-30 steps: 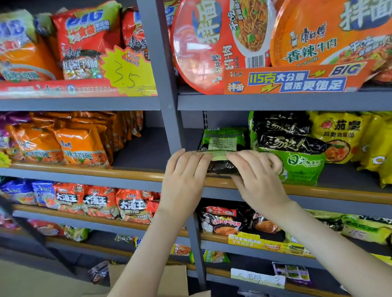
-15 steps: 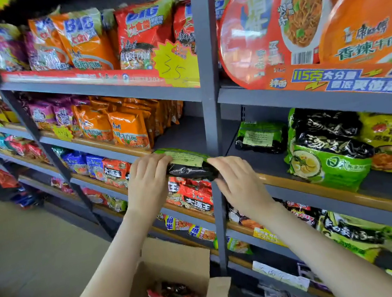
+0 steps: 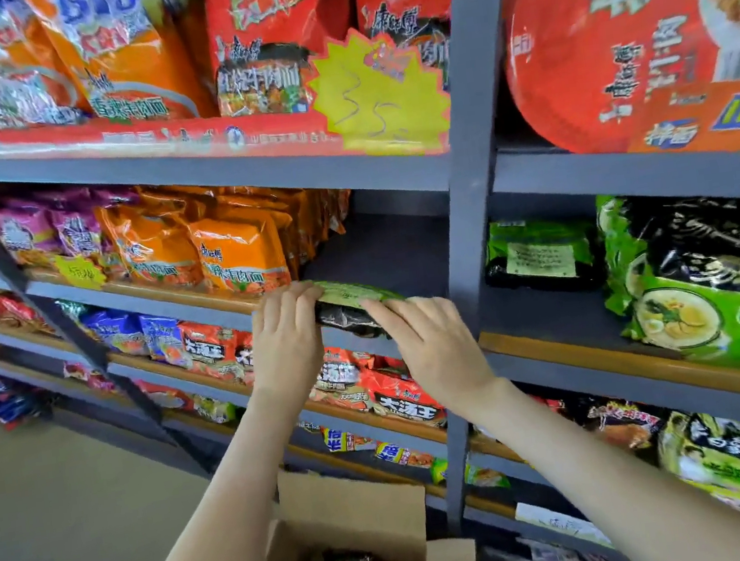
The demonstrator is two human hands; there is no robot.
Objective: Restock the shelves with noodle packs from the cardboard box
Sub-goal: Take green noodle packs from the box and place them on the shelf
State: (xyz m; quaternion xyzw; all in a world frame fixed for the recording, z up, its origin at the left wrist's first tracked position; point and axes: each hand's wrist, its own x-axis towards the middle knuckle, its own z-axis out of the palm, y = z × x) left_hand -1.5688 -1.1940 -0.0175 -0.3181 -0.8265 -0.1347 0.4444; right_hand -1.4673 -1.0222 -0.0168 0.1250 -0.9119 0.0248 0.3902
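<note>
Orange packs point(image 3: 240, 259) fill shelf point(image 3: 383, 255) left part. Left hand point(image 3: 284, 338) grip curls over left end of green-black noodle pack point(image 3: 348, 311), held flat at shelf front edge; right hand point(image 3: 433, 347) grip pinches right end. Grey post point(image 3: 468, 220) just right.

Setting: a shop. Grey metal shelves point(image 3: 203, 170) stocked with rows of noodle packs point(image 3: 238, 260); yellow handwritten price tag point(image 3: 377, 95) at 12 o'clock.
</note>
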